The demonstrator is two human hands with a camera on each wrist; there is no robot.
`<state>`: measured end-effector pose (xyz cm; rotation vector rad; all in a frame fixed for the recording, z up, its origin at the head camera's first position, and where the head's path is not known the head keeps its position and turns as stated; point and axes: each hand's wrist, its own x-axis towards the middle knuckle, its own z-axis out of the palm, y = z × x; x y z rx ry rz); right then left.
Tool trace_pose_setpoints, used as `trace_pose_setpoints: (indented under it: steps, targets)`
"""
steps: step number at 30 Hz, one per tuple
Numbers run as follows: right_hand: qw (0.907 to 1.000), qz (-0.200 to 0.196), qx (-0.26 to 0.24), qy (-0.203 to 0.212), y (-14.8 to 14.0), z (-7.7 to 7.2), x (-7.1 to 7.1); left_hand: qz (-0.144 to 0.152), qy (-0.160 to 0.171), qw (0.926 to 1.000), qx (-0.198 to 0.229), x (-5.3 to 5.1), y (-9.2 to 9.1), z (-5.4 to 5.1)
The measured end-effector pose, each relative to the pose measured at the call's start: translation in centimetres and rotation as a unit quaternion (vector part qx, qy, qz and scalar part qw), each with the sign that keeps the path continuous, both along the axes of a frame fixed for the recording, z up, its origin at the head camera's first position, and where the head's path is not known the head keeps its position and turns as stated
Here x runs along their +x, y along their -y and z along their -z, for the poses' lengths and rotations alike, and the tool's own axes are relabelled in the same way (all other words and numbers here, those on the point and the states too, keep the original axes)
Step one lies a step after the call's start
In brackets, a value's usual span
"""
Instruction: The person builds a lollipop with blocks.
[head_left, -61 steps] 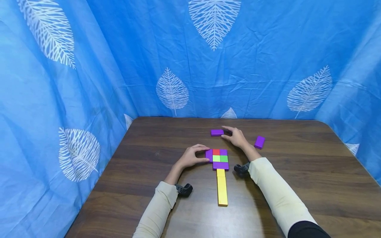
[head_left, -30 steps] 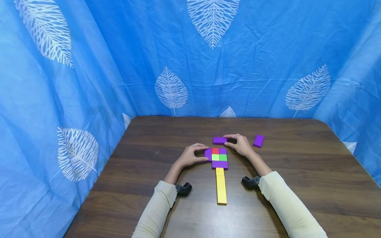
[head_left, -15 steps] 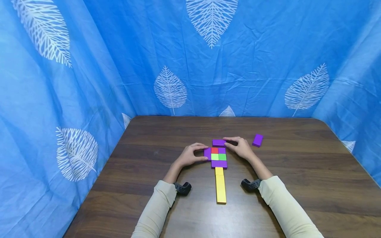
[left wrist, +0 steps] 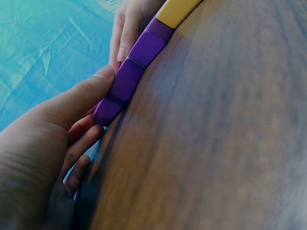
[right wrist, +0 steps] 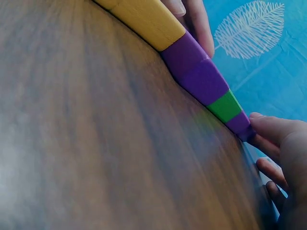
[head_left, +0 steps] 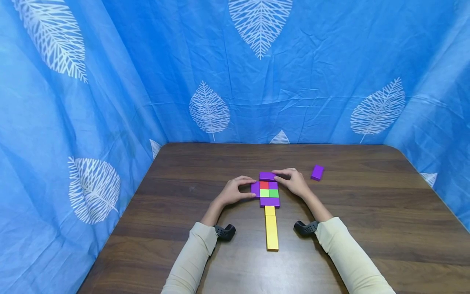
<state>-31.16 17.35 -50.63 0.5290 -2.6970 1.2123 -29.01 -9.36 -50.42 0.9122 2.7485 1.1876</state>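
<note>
Flat coloured blocks lie together on the table. A red block (head_left: pixel 264 185), a small purple block (head_left: pixel 273 185), a light green block (head_left: pixel 264 193) and a green block (head_left: pixel 273 193) form a square. My left hand (head_left: pixel 230 192) pinches the purple block (head_left: pixel 255 189) along its left side between thumb and fingers. Behind the square, my right hand (head_left: pixel 295 183) pinches the right end of another purple block (head_left: pixel 266 176), close to the square's far edge. A third purple block (head_left: pixel 269 201) borders the near side. From it a short yellow block (head_left: pixel 269 210) and a long yellow block (head_left: pixel 271 233) run toward me.
One loose purple block (head_left: pixel 317 172) lies on the wooden table (head_left: pixel 352 196), right of my right hand. A blue curtain (head_left: pixel 315 73) with white leaf prints hangs beyond the table's far edge and at its sides. Each wrist bears a black camera (head_left: pixel 225 232).
My right hand has drawn its purple block from farther back toward the square, then shifted it slightly left. My left hand keeps its place at the left purple block.
</note>
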Motion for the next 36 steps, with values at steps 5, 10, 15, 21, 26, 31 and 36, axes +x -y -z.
trace_pose_setpoints:
  steps: [5,10,15,21,26,31,36]
  targets:
    - [0.9999,-0.001,-0.002,0.013,-0.01,-0.12,0.05,0.0,0.004,1.0,0.003,0.04,-0.02,-0.09]
    - [0.9996,-0.006,-0.007,0.027,-0.14,-0.17,0.13,-0.001,0.007,1.0,0.002,0.01,-0.02,-0.05]
    - [0.9995,-0.015,-0.008,0.025,-0.28,-0.11,0.09,0.001,0.008,1.0,0.001,-0.05,0.0,-0.01]
    - [0.9994,-0.022,-0.009,0.025,-0.36,-0.03,0.09,0.001,0.007,1.0,0.002,-0.12,0.06,0.09]
    - [0.9993,-0.021,-0.009,0.031,-0.39,-0.09,0.17,0.0,0.011,0.9999,0.0,-0.11,0.09,0.13]
    - [0.9992,-0.021,-0.012,0.033,-0.41,-0.1,0.25,0.001,0.01,0.9999,0.003,-0.11,0.07,0.12]
    - [0.9991,-0.022,-0.018,0.032,-0.44,-0.1,0.25,0.002,0.009,0.9999,0.005,-0.11,0.07,0.08]
